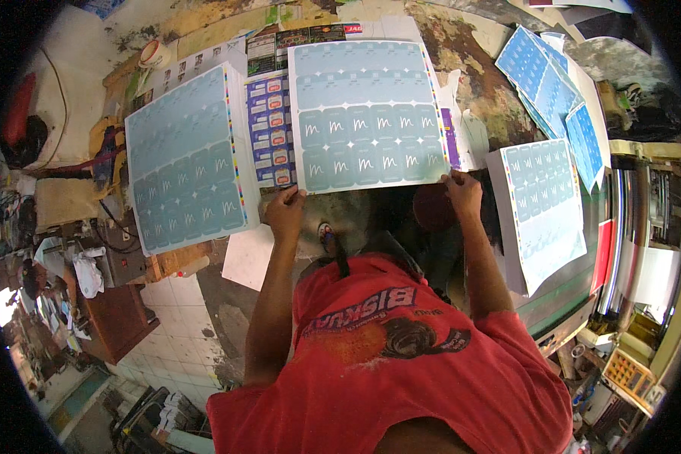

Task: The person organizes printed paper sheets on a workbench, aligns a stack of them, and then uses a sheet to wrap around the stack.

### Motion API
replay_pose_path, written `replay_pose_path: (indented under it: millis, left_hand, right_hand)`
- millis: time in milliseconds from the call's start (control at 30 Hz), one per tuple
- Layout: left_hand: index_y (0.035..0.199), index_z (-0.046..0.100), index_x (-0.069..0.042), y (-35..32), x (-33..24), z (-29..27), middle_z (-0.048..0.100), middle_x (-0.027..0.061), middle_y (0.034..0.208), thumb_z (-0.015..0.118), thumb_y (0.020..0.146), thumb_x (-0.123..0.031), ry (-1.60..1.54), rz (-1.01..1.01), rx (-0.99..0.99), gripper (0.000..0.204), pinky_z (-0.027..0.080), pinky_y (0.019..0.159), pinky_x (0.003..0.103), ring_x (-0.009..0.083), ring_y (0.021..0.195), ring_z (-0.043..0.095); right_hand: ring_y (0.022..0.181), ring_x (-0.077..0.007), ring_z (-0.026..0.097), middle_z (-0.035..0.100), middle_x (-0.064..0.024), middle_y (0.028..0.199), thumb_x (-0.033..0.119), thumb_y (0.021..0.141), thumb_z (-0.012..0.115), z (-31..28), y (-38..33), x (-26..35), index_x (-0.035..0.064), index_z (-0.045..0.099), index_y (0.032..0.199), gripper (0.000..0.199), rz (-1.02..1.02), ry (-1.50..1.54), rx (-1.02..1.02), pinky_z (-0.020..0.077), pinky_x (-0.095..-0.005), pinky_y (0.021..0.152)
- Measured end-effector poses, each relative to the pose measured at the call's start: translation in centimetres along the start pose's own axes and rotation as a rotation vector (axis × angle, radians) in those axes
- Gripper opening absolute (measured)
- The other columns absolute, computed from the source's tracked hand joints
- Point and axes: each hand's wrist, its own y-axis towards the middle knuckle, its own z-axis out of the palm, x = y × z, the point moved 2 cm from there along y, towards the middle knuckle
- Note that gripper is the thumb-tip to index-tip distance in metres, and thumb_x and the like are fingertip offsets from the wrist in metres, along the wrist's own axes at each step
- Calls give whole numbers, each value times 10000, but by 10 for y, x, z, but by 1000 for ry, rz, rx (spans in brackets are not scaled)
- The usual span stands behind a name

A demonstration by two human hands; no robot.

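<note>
A printed sheet, pale teal with rows of white-lettered labels and a colour strip down its right edge, lies in front of me at the table's near edge. My left hand pinches its near left corner between thumb and fingers. At the near right corner, my right hand grips the same sheet. Whether other sheets lie directly beneath it, I cannot tell. To the left stands a thick stack of similar sheets, turned at an angle. Another stack of such sheets sits to the right, its near corner curling.
Blue printed sheets lie loosely fanned at the far right. A blue-and-purple printed sheet shows between the left stack and the middle sheet. A tape roll rests at the far left. Machinery with a long roller borders the right side.
</note>
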Motion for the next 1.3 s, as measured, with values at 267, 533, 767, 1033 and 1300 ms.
replay_pose_path:
  millis: [267, 533, 767, 1033, 1300]
  left_hand:
    - [1055, 675, 20, 10, 14, 1, 697, 84, 880, 753, 854, -199, -343, -155, 66, 307, 522, 731, 274, 173, 778, 661]
    - [1207, 615, 58, -22, 19, -4, 672, 108, 1018, 694, 926, -196, -739, -210, -1, 387, 562, 837, 286, 164, 901, 650]
    - [1180, 599, 107, -47, -16, -9, 645, 146, 1079, 707, 915, -180, -773, -223, -75, 405, 580, 851, 301, 201, 935, 656]
    - [1178, 634, -10, -41, -19, 4, 599, 139, 1082, 770, 847, -319, 117, 158, -364, 473, 487, 872, 455, 273, 1002, 588]
    - [1115, 681, -141, -47, -83, 52, 631, 8, 1083, 707, 852, -378, 548, 1117, 48, 355, 382, 951, 467, 222, 991, 569]
  right_hand:
    - [717, -176, 615, 635, -58, 848, 178, 835, 721, -4, 10, 3, -71, 635, 994, 308, 204, 669, 189, 525, -302, 657]
    - [993, -214, 637, 634, -129, 1108, 126, 955, 610, 40, -62, -33, -59, 572, 1205, 314, 258, 1081, 24, 522, -336, 904]
    - [918, -157, 642, 658, -96, 1073, 230, 953, 664, 30, -80, -37, -80, 572, 1231, 427, 60, 903, -54, 540, -318, 875]
    - [722, -103, 614, 672, -44, 887, 192, 893, 740, 42, -68, -41, -30, 657, 1041, 279, 259, 1000, -139, 528, -263, 642]
    - [736, -118, 634, 678, -54, 870, 186, 903, 723, 32, -61, -42, -62, 648, 1055, 300, 216, 937, -138, 529, -269, 666]
